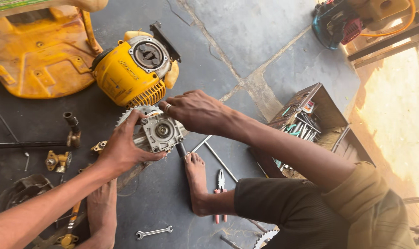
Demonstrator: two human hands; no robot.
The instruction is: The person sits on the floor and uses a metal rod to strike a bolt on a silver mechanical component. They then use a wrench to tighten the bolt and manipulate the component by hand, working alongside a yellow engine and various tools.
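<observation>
Engine [131, 69] at 11 o'clock: yellow casing, grey metal face. Gearbox [162, 132] at centre: silver-grey. Cover [39, 57] at 10: yellow. Pliers [220, 184] at 6: red grips. Spanner [154, 232] at 7: silver. Toolbox [327, 110] at 3: rusty brown. Floor [255, 37]: dark grey slabs.

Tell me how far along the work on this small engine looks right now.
Mid-repair. Done: the yellow cover is off and lies beside the yellow engine, and brass fittings lie loose on the floor. In hand: the left hand and right hand grip the grey metal housing at the engine's base. Left: pliers, spanner and loose parts lie around, so nothing is reassembled.
</observation>
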